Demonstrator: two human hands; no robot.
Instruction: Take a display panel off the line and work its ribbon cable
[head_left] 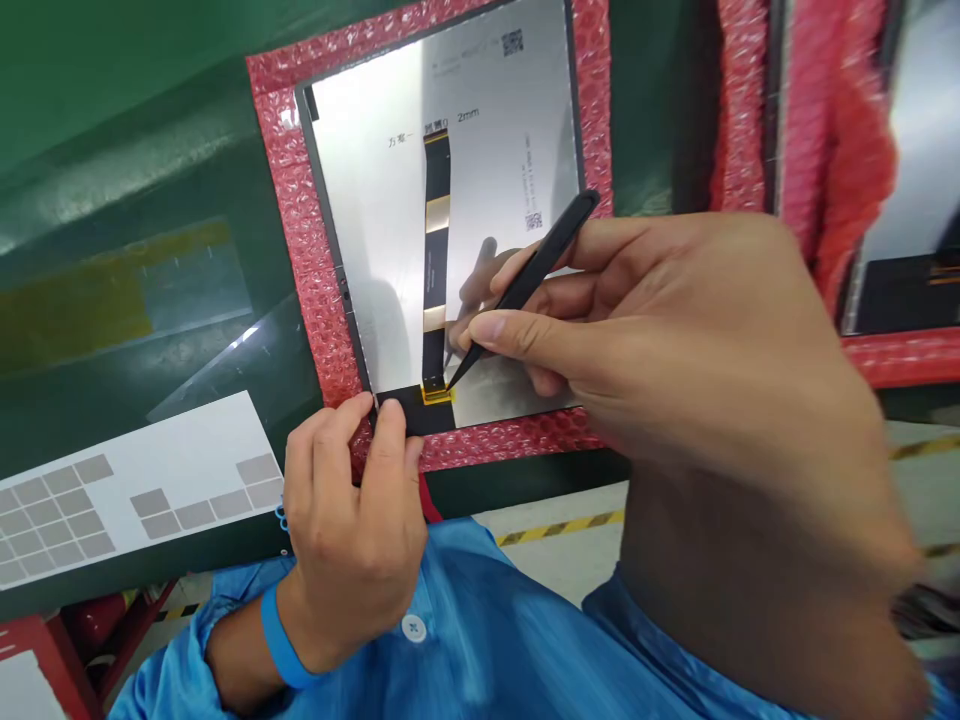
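A silver display panel point(390, 230) lies on a red bubble-wrap sheet point(300, 210) on the green bench. A black flex cable point(436, 260) with gold patches runs down its middle to a yellow connector tab point(437, 394) at the near edge. My right hand point(675, 340) is closed on black tweezers point(525, 285), whose tip touches that yellow tab. My left hand point(352, 510) has its fingers curled, pressing on the panel's near edge and the black strip point(420, 412) beside the connector.
A white sheet point(187, 470) with several grey squares lies at the near left. A second panel point(907, 200) on red bubble wrap sits at the right. A clear film point(240, 365) rests on the green bench point(112, 200). Floor with yellow-black tape shows below.
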